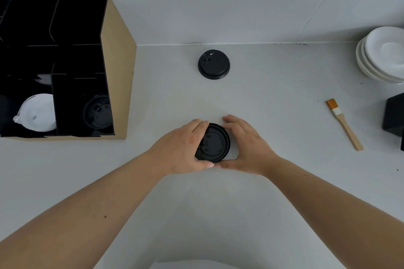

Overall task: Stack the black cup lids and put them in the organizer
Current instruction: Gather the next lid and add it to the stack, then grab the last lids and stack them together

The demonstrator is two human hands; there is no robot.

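A stack of black cup lids (215, 143) sits on the white counter in the middle of the view. My left hand (183, 148) grips its left rim and my right hand (244, 148) grips its right rim, thumbs meeting at the near edge. How many lids are in the stack is hidden. Another black lid (213, 64) lies alone farther back near the wall. The organizer (118, 72), a tan box with black dividers, stands at the left; its front right compartment holds black lids (98, 112).
White lids (39, 113) fill the organizer's compartment to the left of the black ones. A stack of white saucers (384, 54) stands at the back right. A wooden brush with orange bristles (344, 123) lies to the right, beside a black box (393, 116).
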